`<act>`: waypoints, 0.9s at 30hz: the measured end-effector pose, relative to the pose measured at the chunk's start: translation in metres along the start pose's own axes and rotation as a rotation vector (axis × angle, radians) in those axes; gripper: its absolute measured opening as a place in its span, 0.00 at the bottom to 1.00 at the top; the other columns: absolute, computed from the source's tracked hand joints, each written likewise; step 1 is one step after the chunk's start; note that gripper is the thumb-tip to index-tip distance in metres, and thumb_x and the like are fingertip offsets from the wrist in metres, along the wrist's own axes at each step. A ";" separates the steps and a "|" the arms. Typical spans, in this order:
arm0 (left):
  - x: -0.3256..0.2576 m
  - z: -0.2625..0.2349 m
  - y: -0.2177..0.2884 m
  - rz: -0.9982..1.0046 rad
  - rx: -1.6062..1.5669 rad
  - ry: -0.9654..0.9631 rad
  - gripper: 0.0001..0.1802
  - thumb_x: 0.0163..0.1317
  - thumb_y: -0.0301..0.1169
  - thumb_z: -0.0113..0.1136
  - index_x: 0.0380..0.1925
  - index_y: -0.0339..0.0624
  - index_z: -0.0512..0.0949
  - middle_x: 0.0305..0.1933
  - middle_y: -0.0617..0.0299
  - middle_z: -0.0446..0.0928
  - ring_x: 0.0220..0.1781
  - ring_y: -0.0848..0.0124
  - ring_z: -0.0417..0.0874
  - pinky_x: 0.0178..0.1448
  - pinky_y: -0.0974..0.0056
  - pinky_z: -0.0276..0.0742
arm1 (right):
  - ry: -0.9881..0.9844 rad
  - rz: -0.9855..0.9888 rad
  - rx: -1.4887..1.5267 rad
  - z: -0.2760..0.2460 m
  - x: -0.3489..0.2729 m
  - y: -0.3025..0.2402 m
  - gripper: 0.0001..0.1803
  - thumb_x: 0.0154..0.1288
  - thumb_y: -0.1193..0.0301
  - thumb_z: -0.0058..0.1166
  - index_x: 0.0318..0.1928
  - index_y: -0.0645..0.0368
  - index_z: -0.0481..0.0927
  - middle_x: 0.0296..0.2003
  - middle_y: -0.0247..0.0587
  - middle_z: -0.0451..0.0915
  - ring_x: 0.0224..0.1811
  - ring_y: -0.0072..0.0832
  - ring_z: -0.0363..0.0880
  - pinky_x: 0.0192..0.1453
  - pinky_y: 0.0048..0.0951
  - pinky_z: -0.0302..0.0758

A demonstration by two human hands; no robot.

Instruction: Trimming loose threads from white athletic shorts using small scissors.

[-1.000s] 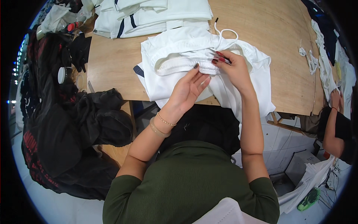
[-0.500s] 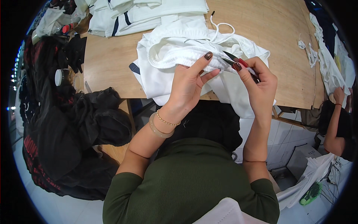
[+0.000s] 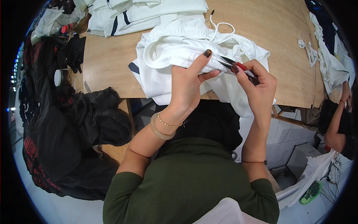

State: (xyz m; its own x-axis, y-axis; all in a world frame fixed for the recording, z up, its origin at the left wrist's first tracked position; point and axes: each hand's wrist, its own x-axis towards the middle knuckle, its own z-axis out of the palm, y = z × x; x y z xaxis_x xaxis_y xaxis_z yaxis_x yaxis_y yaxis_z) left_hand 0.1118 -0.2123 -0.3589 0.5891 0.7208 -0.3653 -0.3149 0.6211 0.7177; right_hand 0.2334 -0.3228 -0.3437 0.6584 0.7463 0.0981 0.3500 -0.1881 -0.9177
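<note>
A white garment (image 3: 164, 86) with a gathered elastic waistband lies at the near edge of the table, a white drawstring (image 3: 228, 25) with a dark tip looping out behind it. My left hand (image 3: 190, 80) grips the gathered waistband, thumb on top and fingers partly under the cloth. My right hand (image 3: 259, 84) is closed around small thread snips (image 3: 240, 66) with red and black handles. Their pointed blades lie slightly apart against the waistband, just right of my left thumb. Whether a thread sits between the blades is too small to tell.
White garments with dark stripes (image 3: 149, 16) are stacked at the back left. Dark clothing (image 3: 67, 142) heaps up on the left, beside a lidded jar (image 3: 61, 77). At the far right, another person's arm (image 3: 339, 123) reaches toward white cloth (image 3: 330, 71).
The snips have shifted slightly left, and their blades sit closer together. My left hand still grips the waistband, its thumb slightly higher. The other person's arm at the right has moved.
</note>
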 end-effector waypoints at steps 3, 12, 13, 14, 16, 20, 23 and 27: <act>0.000 -0.001 0.000 0.001 0.003 0.003 0.10 0.63 0.29 0.60 0.42 0.38 0.77 0.41 0.62 0.80 0.40 0.75 0.81 0.37 0.68 0.82 | -0.017 -0.007 -0.009 0.000 0.000 0.000 0.08 0.59 0.71 0.63 0.31 0.63 0.78 0.18 0.25 0.68 0.22 0.11 0.59 0.25 0.16 0.56; -0.002 0.001 0.002 -0.013 0.010 0.011 0.10 0.62 0.30 0.60 0.42 0.38 0.77 0.41 0.63 0.80 0.39 0.75 0.82 0.36 0.68 0.81 | -0.031 -0.008 0.022 -0.002 0.000 0.002 0.09 0.59 0.71 0.63 0.30 0.63 0.78 0.18 0.25 0.67 0.22 0.11 0.59 0.25 0.16 0.56; -0.002 0.001 0.002 -0.012 0.010 0.012 0.10 0.62 0.30 0.60 0.42 0.38 0.77 0.41 0.63 0.80 0.39 0.75 0.82 0.36 0.68 0.81 | -0.031 -0.016 0.020 -0.002 0.000 0.001 0.09 0.59 0.71 0.63 0.30 0.63 0.78 0.18 0.25 0.68 0.22 0.11 0.59 0.25 0.16 0.56; -0.002 0.000 0.002 -0.007 0.013 0.010 0.10 0.62 0.30 0.60 0.42 0.39 0.77 0.41 0.63 0.80 0.39 0.75 0.82 0.36 0.68 0.81 | -0.032 -0.024 0.019 -0.002 0.000 0.001 0.09 0.59 0.71 0.63 0.30 0.63 0.78 0.18 0.25 0.68 0.22 0.11 0.59 0.25 0.16 0.56; -0.002 0.001 0.002 -0.003 0.015 0.006 0.10 0.62 0.30 0.60 0.42 0.39 0.77 0.41 0.63 0.80 0.39 0.75 0.82 0.36 0.68 0.81 | -0.034 -0.022 0.042 -0.002 0.001 0.003 0.09 0.58 0.71 0.63 0.30 0.63 0.78 0.18 0.25 0.68 0.22 0.11 0.59 0.25 0.16 0.56; -0.003 0.001 0.003 -0.013 0.018 0.001 0.10 0.62 0.30 0.60 0.42 0.39 0.78 0.40 0.63 0.80 0.39 0.75 0.82 0.35 0.69 0.81 | -0.037 -0.035 0.102 -0.002 0.002 0.007 0.09 0.58 0.71 0.63 0.30 0.64 0.79 0.19 0.24 0.69 0.23 0.11 0.60 0.26 0.15 0.57; -0.004 0.002 0.003 -0.021 0.025 0.006 0.10 0.63 0.30 0.60 0.42 0.39 0.78 0.40 0.63 0.80 0.39 0.75 0.82 0.34 0.69 0.80 | -0.046 -0.030 0.112 -0.002 0.002 0.009 0.08 0.58 0.71 0.63 0.30 0.64 0.79 0.20 0.24 0.70 0.23 0.11 0.61 0.26 0.15 0.57; -0.005 0.002 0.003 -0.043 0.075 -0.033 0.11 0.65 0.31 0.58 0.46 0.41 0.75 0.41 0.65 0.80 0.38 0.78 0.82 0.35 0.72 0.79 | -0.042 -0.033 0.123 -0.001 0.004 0.009 0.08 0.58 0.72 0.63 0.30 0.64 0.79 0.20 0.24 0.70 0.23 0.11 0.61 0.26 0.15 0.57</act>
State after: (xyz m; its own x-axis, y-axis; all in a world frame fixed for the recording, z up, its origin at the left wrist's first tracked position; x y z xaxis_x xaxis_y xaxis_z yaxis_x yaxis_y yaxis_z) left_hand 0.1095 -0.2146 -0.3535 0.6256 0.6824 -0.3781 -0.2329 0.6259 0.7444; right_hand 0.2399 -0.3229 -0.3513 0.6185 0.7774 0.1150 0.2844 -0.0850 -0.9549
